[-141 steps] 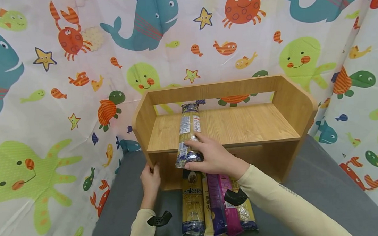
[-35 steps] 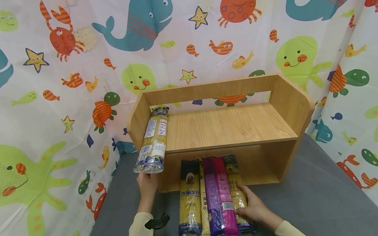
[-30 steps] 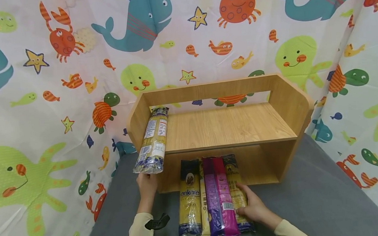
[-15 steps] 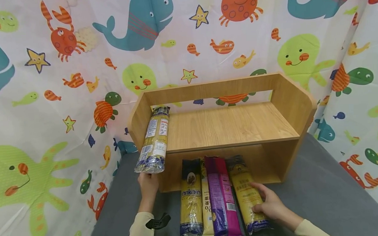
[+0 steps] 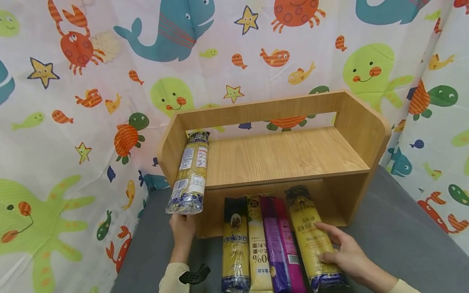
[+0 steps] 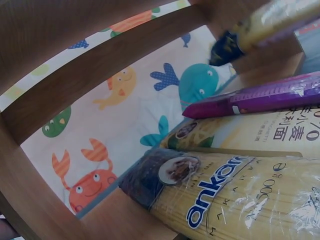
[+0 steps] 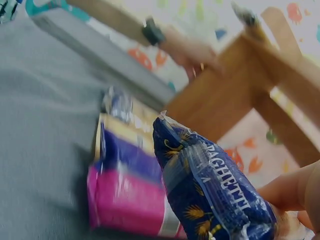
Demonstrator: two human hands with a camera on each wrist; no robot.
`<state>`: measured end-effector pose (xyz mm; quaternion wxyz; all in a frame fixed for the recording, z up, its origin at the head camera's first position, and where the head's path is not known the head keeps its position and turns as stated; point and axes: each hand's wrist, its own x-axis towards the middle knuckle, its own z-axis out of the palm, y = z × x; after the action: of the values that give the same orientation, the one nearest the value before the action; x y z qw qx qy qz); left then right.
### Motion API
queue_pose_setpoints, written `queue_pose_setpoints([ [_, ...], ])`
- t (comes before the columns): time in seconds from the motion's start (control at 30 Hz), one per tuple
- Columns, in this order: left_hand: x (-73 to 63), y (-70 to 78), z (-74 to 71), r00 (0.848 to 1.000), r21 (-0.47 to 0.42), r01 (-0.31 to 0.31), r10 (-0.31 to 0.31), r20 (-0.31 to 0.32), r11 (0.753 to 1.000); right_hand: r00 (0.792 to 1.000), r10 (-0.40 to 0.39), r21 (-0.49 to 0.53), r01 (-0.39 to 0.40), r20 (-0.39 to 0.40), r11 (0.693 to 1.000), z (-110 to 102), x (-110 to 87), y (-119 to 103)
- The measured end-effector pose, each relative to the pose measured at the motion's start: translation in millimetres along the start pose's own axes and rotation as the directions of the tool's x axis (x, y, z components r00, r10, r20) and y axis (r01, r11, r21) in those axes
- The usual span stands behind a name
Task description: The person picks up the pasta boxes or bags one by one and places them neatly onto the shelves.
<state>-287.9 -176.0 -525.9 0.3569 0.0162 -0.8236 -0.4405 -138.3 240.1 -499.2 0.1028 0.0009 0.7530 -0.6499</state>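
Observation:
My right hand [image 5: 348, 252] grips a yellow spaghetti packet [image 5: 311, 238] by its right edge, in front of the lower compartment. In the right wrist view the packet's blue end [image 7: 210, 185] is lifted off the table, thumb and fingers at its side. My left hand [image 5: 183, 230] holds the left side panel of the wooden shelf [image 5: 289, 155], partly hidden under a pasta packet [image 5: 189, 174] that lies on the upper board and overhangs its front. Side by side lie an "ankara" pasta packet [image 5: 235, 250], a cream pasta packet [image 5: 258, 253] and a purple-pink packet [image 5: 282, 248].
A grey cloth [image 5: 408, 239] covers the table around the shelf. Behind and beside it hangs a sea-animal curtain [image 5: 231, 47]. The shelf's right side panel [image 5: 360, 189] stands just beyond the held packet.
My right hand has brought the pasta packet down to the upper left, let it go, then taken the right-hand spaghetti packet and drawn it rightward and up. The purple-pink packet has shifted, uncovering the cream one.

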Motion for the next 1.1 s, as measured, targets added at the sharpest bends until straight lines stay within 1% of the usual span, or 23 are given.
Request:
queue_pose_setpoints([
  [0.07, 0.6, 0.3, -0.6, 1.0, -0.001, -0.009, 0.009, -0.005, 1.0, 0.996, -0.038, 0.048, 0.035, 0.078, 0.998, 4, -3.3, -8],
  [0.13, 1.1, 0.5, -0.9, 1.0, 0.003, -0.01, 0.01, -0.006, 1.0, 0.984, -0.074, 0.096, 0.059, 0.161, 0.994, 9, -6.6, -17],
  [0.23, 2.1, 1.6, -1.4, 1.0, 0.007, -0.005, 0.005, -0.003, 1.0, 0.953, -0.111, 0.168, 0.065, 0.281, 0.984, 17, -11.6, -31],
  [0.33, 3.0, 3.0, -1.9, 1.0, 0.01, -0.002, 0.002, 0.003, 1.0, 0.916, -0.102, 0.222, 0.015, 0.388, 0.975, 23, -17.1, -46],
  [0.47, 3.0, 3.6, -2.4, 1.0, 0.009, 0.013, -0.014, 0.015, 1.0, 0.853, -0.101, 0.274, -0.051, 0.512, 0.96, 29, -25.5, -66],
  [0.53, 2.5, 3.2, -2.3, 1.0, 0.011, 0.022, -0.022, 0.019, 1.0, 0.823, -0.106, 0.29, -0.073, 0.558, 0.954, 32, -29.9, -76],
  [0.73, 1.7, 3.7, -2.3, 0.999, 0.014, 0.043, -0.043, 0.02, 0.999, 0.739, -0.092, 0.332, -0.185, 0.668, 0.925, 32, -37.1, -110],
  [0.8, 1.6, 4.2, -2.2, 0.999, 0.016, 0.049, -0.05, 0.021, 0.999, 0.721, -0.107, 0.342, -0.188, 0.685, 0.921, 30, -37.7, -119],
  [0.87, 1.4, 4.8, -2.2, 0.998, 0.02, 0.052, -0.052, 0.022, 0.998, 0.71, -0.131, 0.354, -0.176, 0.692, 0.918, 27, -36.8, -127],
  [0.9, 1.3, 5.2, -2.4, 0.998, 0.019, 0.051, -0.052, 0.024, 0.999, 0.708, -0.148, 0.36, -0.16, 0.691, 0.919, 26, -35.8, -130],
  [0.97, 0.8, 5.5, -2.7, 0.998, 0.024, 0.053, -0.054, 0.022, 0.998, 0.71, -0.18, 0.366, -0.118, 0.681, 0.923, 24, -32.6, -136],
  [1.03, 0.0, 6.0, -3.2, 0.998, 0.024, 0.056, -0.057, 0.024, 0.998, 0.729, -0.204, 0.37, -0.072, 0.654, 0.926, 23, -28.2, -143],
  [1.07, -0.4, 6.1, -3.5, 0.998, 0.025, 0.057, -0.058, 0.024, 0.998, 0.744, -0.213, 0.365, -0.044, 0.634, 0.93, 23, -25.7, -146],
  [1.1, -0.6, 6.5, -3.8, 0.998, 0.025, 0.06, -0.061, 0.025, 0.998, 0.763, -0.216, 0.354, -0.018, 0.609, 0.935, 23, -23.2, -150],
])
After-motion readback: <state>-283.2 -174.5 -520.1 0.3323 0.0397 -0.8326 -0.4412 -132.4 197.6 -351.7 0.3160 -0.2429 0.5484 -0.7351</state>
